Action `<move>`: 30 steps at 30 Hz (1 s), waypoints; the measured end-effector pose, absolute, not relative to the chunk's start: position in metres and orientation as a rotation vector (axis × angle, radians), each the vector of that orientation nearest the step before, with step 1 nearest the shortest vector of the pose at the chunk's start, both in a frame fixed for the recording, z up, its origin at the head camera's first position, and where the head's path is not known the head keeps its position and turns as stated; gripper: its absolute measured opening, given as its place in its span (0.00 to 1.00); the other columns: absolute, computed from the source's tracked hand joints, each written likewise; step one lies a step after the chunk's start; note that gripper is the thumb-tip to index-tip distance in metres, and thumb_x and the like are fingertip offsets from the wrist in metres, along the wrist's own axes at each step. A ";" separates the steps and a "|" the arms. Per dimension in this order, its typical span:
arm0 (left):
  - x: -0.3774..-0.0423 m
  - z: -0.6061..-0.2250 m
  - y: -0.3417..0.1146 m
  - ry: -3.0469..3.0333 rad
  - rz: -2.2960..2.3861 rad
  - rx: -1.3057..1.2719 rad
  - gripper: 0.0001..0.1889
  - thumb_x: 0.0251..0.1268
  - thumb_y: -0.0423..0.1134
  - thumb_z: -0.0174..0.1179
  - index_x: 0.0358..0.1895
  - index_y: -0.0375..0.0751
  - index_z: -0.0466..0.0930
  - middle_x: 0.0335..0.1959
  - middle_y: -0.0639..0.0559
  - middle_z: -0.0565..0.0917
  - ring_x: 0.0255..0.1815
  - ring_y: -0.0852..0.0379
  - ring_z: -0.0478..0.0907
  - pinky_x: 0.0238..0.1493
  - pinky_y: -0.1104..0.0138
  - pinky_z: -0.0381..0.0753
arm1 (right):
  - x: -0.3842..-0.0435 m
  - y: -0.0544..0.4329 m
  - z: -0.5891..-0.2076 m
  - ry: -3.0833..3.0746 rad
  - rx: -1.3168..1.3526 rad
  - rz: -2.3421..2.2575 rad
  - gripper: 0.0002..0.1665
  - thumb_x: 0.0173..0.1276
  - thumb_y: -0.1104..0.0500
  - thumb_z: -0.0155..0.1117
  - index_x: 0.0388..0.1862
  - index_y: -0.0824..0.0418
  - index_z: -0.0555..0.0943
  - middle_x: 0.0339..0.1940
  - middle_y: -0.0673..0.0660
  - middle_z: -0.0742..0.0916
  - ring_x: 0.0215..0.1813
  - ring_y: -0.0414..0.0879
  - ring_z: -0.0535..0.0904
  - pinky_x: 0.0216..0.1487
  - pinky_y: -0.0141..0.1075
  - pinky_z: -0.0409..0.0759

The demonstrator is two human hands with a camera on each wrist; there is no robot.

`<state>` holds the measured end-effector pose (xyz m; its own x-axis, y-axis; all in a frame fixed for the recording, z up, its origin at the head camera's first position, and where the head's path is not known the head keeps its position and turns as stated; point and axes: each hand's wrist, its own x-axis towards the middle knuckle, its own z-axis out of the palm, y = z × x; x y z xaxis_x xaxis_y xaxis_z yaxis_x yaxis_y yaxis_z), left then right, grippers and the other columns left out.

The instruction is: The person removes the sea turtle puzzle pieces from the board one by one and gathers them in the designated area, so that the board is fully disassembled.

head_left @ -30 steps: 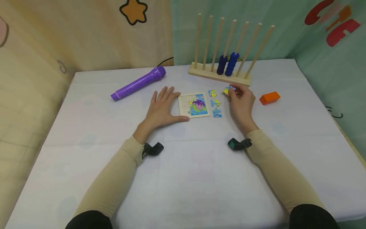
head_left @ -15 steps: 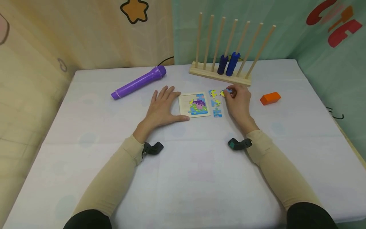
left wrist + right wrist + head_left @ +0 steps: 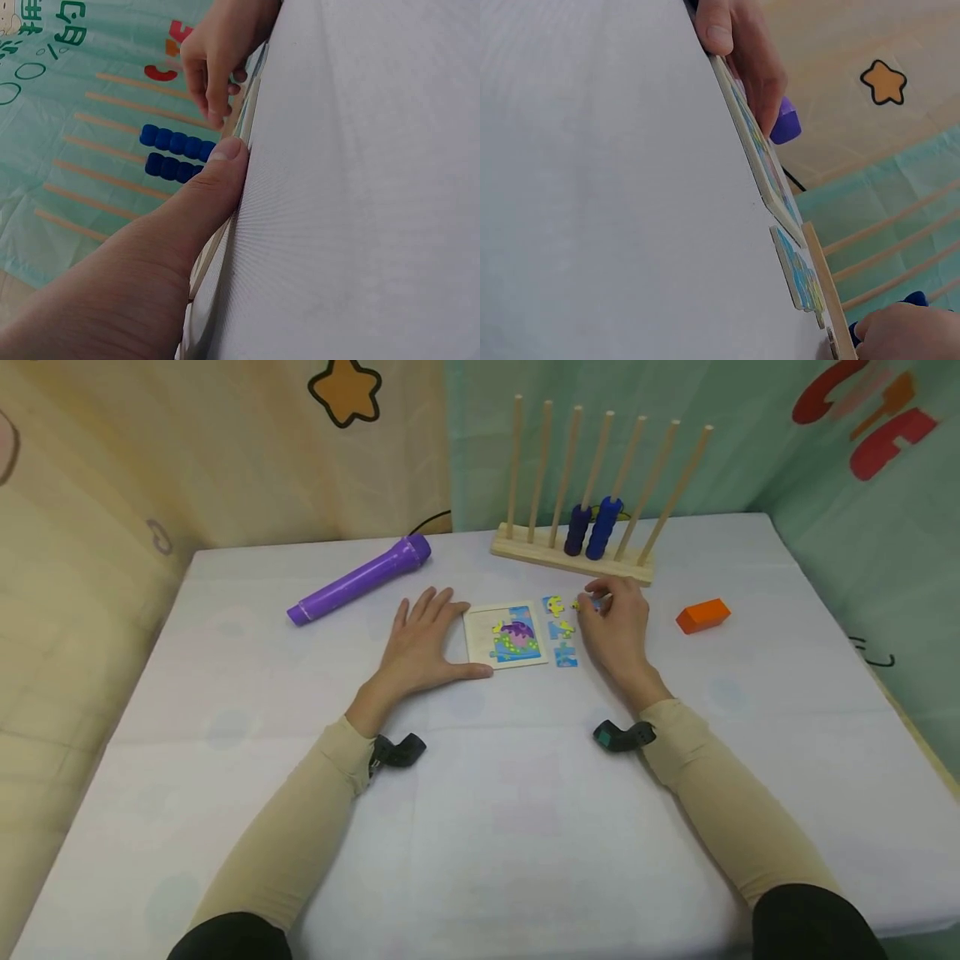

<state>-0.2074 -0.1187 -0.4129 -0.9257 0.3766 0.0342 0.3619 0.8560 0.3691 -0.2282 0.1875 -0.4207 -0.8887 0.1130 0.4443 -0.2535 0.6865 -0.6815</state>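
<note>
My left hand (image 3: 420,647) rests at the left side of a small wooden puzzle tray (image 3: 482,643), fingers straight and spread, the thumb along its near edge. Inside the tray, a purple, pink and blue picture is partly assembled. Just right of it, my right hand (image 3: 617,622) pinches a yellow and blue puzzle piece (image 3: 576,606) low at the table, mostly covered by the fingers. Three loose pieces lie in a column between tray and hand: the far one (image 3: 553,606), the middle one (image 3: 560,630) and the near one (image 3: 566,656).
Behind the right hand stands a wooden peg rack (image 3: 525,545) with dark blue and blue beads (image 3: 603,529) on two pegs. A purple toy microphone (image 3: 360,581) lies at back left. An orange block (image 3: 702,616) sits right of the right hand. White cloth (image 3: 487,810) covers the table.
My right hand has lowered the puzzle piece and brought it left, close beside the far loose piece. The left hand and tray have stayed in place.
</note>
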 end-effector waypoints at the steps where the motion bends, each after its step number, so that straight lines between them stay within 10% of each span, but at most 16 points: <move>1: -0.207 -0.413 -0.120 2.989 0.580 0.592 0.60 0.49 0.79 0.68 0.82 0.52 0.60 0.88 0.46 0.51 0.90 0.45 0.38 0.86 0.42 0.30 | -0.228 0.186 -0.421 -2.438 0.121 1.088 0.12 0.74 0.63 0.65 0.51 0.70 0.84 0.47 0.68 0.83 0.42 0.58 0.76 0.53 0.45 0.68; 30: -0.206 -0.416 -0.122 3.012 0.576 0.617 0.60 0.50 0.81 0.66 0.82 0.52 0.60 0.88 0.46 0.52 0.90 0.45 0.38 0.86 0.43 0.30 | -0.212 0.104 -0.420 -2.593 0.662 1.111 0.21 0.65 0.53 0.81 0.51 0.64 0.88 0.50 0.61 0.86 0.55 0.55 0.76 0.59 0.48 0.75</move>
